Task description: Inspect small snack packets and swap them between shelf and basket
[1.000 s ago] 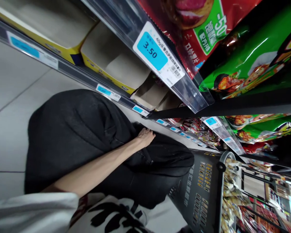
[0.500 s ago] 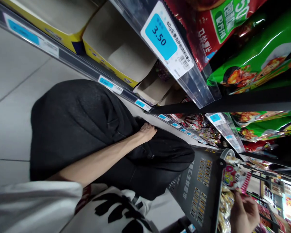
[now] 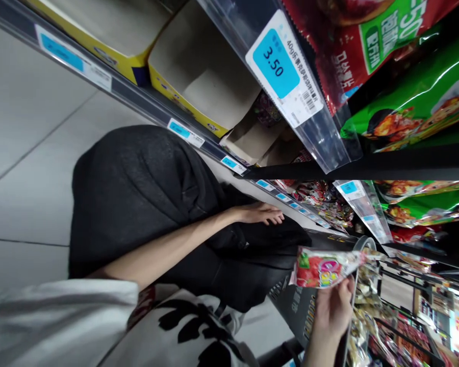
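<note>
Right hand [image 3: 332, 312]: the grip grasps one snack packet [image 3: 316, 270] by its edge | packet: in front of grey basket [image 3: 300, 317], contact not clear | left hand [image 3: 263, 213]: loose, holding nothing, over dark trousers [image 3: 145, 178] | advice: pinch should be firm yet gentle, because packet may slip

Bright packet [image 3: 317, 268], seemingly sweets; in right hand [image 3: 334, 309]
</note>
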### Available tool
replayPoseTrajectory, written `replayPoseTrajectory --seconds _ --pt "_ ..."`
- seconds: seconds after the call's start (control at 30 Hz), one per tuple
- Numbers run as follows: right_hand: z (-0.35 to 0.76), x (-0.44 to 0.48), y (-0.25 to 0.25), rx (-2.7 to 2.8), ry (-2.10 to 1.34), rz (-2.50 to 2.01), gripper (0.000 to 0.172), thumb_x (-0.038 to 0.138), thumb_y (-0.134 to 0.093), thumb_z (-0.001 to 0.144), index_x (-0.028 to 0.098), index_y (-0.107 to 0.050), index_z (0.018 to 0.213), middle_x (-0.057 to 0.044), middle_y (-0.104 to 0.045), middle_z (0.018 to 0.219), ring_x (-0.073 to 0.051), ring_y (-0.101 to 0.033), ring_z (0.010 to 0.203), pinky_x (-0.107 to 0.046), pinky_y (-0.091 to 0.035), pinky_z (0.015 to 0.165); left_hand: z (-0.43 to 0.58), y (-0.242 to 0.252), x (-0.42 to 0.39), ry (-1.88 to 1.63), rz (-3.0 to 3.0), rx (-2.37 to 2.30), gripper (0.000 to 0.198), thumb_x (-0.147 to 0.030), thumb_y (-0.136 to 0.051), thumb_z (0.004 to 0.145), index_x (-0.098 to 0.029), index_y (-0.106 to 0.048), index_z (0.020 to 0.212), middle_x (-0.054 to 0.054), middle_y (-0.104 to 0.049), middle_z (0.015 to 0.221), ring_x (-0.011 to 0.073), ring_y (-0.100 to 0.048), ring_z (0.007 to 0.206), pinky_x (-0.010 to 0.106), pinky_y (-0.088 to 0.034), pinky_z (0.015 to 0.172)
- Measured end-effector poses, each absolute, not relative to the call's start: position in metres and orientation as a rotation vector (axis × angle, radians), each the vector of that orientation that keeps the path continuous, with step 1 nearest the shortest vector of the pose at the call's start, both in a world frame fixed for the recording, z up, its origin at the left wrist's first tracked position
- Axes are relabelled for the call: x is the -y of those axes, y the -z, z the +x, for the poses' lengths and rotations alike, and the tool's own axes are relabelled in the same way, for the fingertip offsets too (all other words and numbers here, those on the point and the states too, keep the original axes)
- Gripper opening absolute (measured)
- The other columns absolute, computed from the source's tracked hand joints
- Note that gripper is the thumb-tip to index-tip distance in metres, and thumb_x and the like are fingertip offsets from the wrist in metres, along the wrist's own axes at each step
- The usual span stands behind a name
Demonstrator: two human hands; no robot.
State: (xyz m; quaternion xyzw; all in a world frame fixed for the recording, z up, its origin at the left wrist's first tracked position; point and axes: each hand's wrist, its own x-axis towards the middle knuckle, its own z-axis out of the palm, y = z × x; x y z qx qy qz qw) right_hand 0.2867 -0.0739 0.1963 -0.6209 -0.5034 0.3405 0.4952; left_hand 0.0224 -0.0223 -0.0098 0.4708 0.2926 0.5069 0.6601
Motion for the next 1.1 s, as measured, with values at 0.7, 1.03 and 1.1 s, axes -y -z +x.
replayPoseTrajectory --seconds 0.7,1.03,1.1 --pt "0.158 -0.034 -0.024 0.876 -1.591 -1.476 0.039 0.035 -0.095 0.058 0.015 -0.075 0.084 -0.007 -0.079 0.081 -0.025 -0.075 0.070 -0.041 -0.063 0.076 0.024 0.037 0.022 -0.989 0.705 -0.872 0.069 -0.014 -0.095 0.052 -0.012 -0.069 0.117 0.013 -0.077 0.111 0.0286 -0.073 0.103 0.044 -0.058 0.098" --pt "0.164 -0.036 -0.029 0.567 -1.522 -1.306 0.035 0.039 -0.092 0.063 0.019 -0.070 0.083 -0.005 -0.078 0.080 -0.029 -0.077 0.087 -0.042 -0.063 0.082 0.026 0.046 0.022 -0.941 0.731 -1.075 0.059 -0.036 -0.090 0.068 -0.012 -0.062 0.114 0.012 -0.077 0.104 0.0248 -0.075 0.088 0.033 -0.062 0.072" --pt "0.165 -0.036 -0.028 0.512 -1.520 -1.300 0.037 0.040 -0.092 0.061 0.019 -0.070 0.082 -0.005 -0.078 0.079 -0.029 -0.077 0.088 -0.042 -0.064 0.083 0.024 0.049 0.023 -0.963 0.771 -1.100 0.064 -0.034 -0.092 0.063 -0.013 -0.061 0.115 0.011 -0.076 0.106 0.0244 -0.074 0.091 0.033 -0.061 0.077"
